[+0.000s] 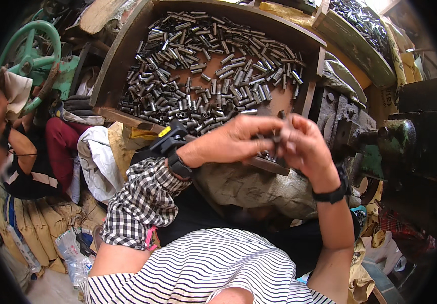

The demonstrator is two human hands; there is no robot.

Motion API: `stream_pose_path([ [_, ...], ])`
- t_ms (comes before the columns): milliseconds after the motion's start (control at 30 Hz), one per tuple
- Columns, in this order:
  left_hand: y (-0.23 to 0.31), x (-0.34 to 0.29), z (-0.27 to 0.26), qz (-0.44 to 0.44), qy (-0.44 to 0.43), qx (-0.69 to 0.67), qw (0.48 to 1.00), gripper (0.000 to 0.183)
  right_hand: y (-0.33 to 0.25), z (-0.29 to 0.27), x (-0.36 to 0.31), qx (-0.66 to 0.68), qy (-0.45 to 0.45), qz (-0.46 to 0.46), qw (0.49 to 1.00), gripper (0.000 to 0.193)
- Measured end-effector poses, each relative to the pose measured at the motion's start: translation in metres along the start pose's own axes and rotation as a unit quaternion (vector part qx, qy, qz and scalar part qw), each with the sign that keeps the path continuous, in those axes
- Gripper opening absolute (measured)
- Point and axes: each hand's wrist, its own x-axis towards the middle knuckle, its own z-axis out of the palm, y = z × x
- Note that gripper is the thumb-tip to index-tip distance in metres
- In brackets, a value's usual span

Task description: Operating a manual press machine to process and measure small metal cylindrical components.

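My left hand [232, 139] and my right hand [305, 145] meet over the near right corner of a wooden tray [122, 55]. Both have their fingers closed in a pinch. A small dark metal piece [275, 137] shows between the fingertips, smeared by motion, so its exact shape cannot be made out. Many short, shiny metal tubes [213, 93] lie loose in the tray, heaped most thickly on its left and near sides. Black bands circle both wrists, and a checked sleeve [140, 202] covers my left forearm.
Dark machinery [406, 147] stands close on the right. A second wooden box [355, 45] at the far right holds more metal parts. At the left another person [23, 142] sits by a green handwheel [30, 63]. Grey cloth [254, 187] hangs below the tray's near edge.
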Motion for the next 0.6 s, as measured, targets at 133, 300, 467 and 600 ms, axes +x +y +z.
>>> stream_pose_path([
  [133, 0.002, -0.009, -0.035, -0.075, 0.222, -0.212, 0.949, 0.035, -0.011, 0.002, 0.052, -0.346, 0.163, -0.159, 0.910, 0.022],
  [300, 0.001, -0.016, -0.040, -0.121, 0.274, -0.120, 0.946, 0.021, 0.005, -0.011, 0.102, -0.712, 0.201, -0.224, 0.634, 0.018],
  [467, -0.018, -0.014, -0.034, 0.021, 0.224, 0.302, 0.926, 0.020, -0.004, -0.012, 0.107, -0.693, 0.234, -0.155, 0.664, 0.022],
  [600, -0.024, -0.005, -0.023, 0.020, 0.218, 0.523, 0.823, 0.018, 0.004, -0.010, 0.105, -0.738, 0.222, -0.205, 0.603, 0.020],
])
